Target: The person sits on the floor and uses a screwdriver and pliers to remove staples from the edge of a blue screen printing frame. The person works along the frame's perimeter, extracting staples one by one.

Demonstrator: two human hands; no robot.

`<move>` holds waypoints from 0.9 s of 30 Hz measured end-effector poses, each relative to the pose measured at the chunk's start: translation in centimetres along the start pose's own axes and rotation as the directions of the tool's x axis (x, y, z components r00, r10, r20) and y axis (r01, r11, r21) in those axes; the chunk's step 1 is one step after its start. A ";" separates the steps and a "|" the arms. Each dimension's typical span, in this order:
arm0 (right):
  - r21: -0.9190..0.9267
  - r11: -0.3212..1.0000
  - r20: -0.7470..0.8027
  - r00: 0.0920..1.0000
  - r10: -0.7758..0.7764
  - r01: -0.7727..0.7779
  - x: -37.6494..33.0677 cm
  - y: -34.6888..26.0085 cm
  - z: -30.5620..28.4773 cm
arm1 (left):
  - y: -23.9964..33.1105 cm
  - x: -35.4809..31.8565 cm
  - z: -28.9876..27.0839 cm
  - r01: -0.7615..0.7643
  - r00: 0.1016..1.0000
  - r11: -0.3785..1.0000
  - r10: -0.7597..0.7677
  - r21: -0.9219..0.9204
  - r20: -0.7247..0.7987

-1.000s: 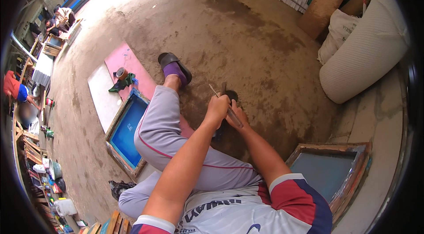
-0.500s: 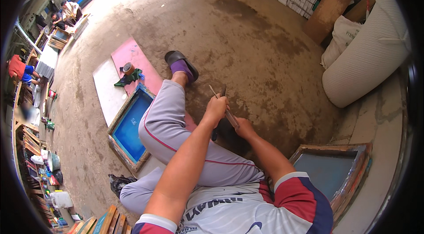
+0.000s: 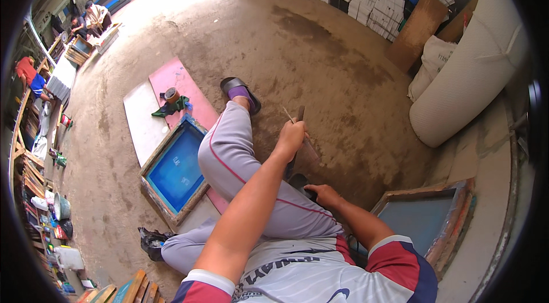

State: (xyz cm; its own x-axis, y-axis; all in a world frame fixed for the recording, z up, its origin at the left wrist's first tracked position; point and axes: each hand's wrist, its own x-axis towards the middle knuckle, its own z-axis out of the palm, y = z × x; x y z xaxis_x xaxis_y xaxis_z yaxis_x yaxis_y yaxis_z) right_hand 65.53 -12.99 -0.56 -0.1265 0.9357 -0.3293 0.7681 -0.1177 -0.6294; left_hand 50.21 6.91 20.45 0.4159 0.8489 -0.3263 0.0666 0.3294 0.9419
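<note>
Brown, dark-stained floor (image 3: 349,85) all around, with white stacks (image 3: 372,0) at the far edge and a large pale roll (image 3: 460,103) leaning over on the right. Off to the left, a blue-faced frame (image 3: 178,172) lying across a pink board (image 3: 177,82) and a white board (image 3: 142,114); near the right elbow, a grey-faced frame (image 3: 417,214). Grips a slender tool (image 3: 310,151) and a dark stick (image 3: 301,113) together in the left hand (image 3: 292,136), fingers closed around both. Crosses them at the fist: slender tool with thin tip pointing away and leftward, broad pale end slanting back toward the right hand (image 3: 327,195) but apart from it; dark stick running nearly straight out from the body, lower end a little leftward. Has the right hand lower, closer to the body, at a dark object (image 3: 298,181) of unclear kind; cannot tell its grip there, firm or loose. For both tools, left hand clearly the nearer.
</note>
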 end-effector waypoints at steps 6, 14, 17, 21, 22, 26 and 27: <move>0.141 0.987 0.024 0.997 0.074 -0.077 2.5 0.8 -4.5 | 5.2 -1.0 2.4 -0.052 0.995 0.981 0.067 -0.187 0.073; 0.509 0.788 -0.703 0.696 0.147 0.347 6.8 -12.1 -22.0 | 12.1 -3.3 -1.1 -0.264 0.960 0.929 0.278 -0.259 0.019; 0.529 0.714 -0.685 0.728 0.039 0.460 8.6 -17.4 -22.8 | 8.7 -1.6 -5.6 -0.325 0.943 0.932 0.306 -0.158 -0.133; 0.519 0.685 -0.396 0.854 -0.337 0.511 10.7 -24.1 -17.4 | 2.0 -1.2 -11.3 -0.323 0.847 0.946 0.281 -0.017 -0.451; 0.467 0.714 -0.349 0.851 -0.394 0.522 11.7 -25.2 -15.5 | 0.3 -1.2 -12.8 -0.283 0.840 0.959 0.233 -0.028 -0.490; 0.393 0.775 -0.186 0.868 -0.461 0.495 15.4 -27.7 -7.9 | -6.3 -1.4 -17.8 -0.147 0.760 0.985 0.057 -0.085 -0.647; 0.415 0.756 -0.189 0.861 -0.472 0.506 16.3 -27.7 -6.3 | -6.8 -1.4 -18.5 -0.137 0.753 0.981 0.010 -0.141 -0.658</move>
State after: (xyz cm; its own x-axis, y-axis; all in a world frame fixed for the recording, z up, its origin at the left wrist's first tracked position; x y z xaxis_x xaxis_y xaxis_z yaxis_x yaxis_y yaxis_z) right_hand 46.14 7.62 15.89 -0.3527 0.9242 0.1466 0.2565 0.2461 -0.9347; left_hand 32.40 11.13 12.99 -0.2833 0.9144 -0.2891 -0.1196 0.2654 0.9567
